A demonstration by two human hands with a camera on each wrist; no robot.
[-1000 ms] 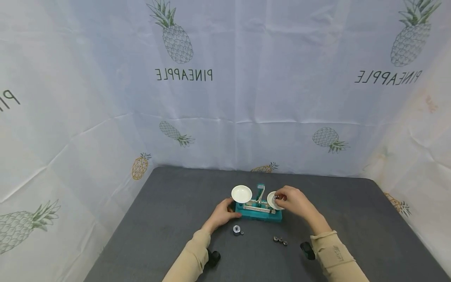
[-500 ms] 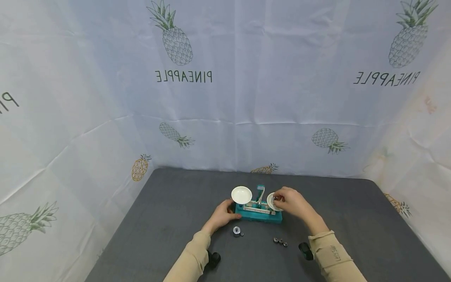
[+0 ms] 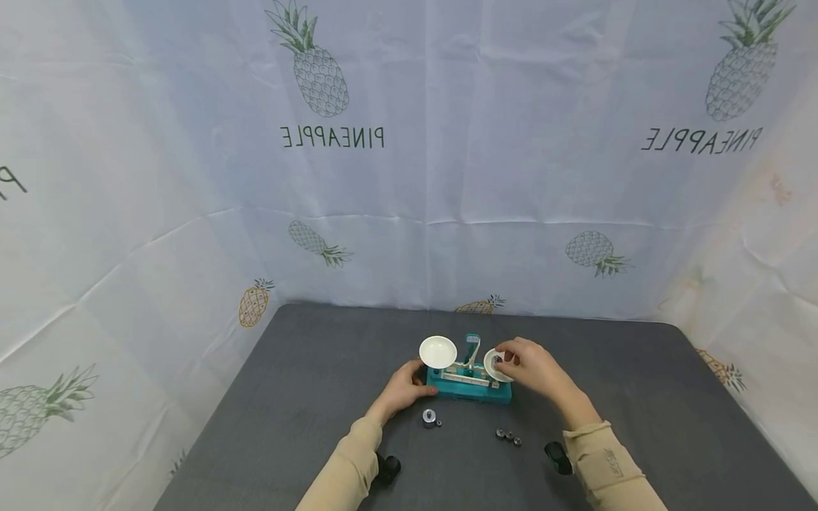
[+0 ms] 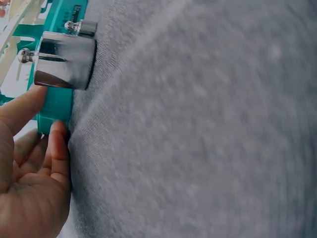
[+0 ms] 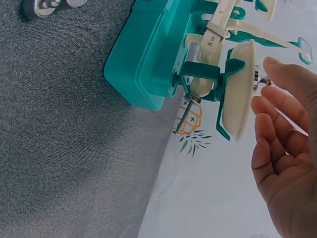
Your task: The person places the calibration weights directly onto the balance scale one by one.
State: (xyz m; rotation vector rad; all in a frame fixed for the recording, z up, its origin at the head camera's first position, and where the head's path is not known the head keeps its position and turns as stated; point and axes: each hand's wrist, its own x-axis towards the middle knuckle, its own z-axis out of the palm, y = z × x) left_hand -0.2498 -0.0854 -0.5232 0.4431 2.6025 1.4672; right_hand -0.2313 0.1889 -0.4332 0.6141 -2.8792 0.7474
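Note:
A teal balance scale (image 3: pixel 469 391) with two white pans stands on the table. My left hand (image 3: pixel 401 389) grips the left end of its base, thumb in front and fingers behind. At the right pan (image 5: pixel 240 91), my right hand (image 3: pixel 529 365) has its thumb and fingertips parted around the knob of a small metal weight (image 5: pixel 262 81). This weight sits on the pan's surface. The left pan (image 3: pixel 438 352) holds nothing. In front of the base, a large silver weight (image 4: pixel 64 60) stands beside a much smaller weight (image 4: pixel 84 28).
Several small metal weights (image 3: pixel 508 436) lie in a row on the dark grey table (image 3: pixel 307 419), in front of the scale's right end. A white curtain (image 3: pixel 486 177) with pineapple prints hangs behind and along both sides.
My right thumb and fingertips have eased apart at the right pan, and the small weight shows more clearly there. My left hand keeps its place on the scale's base.

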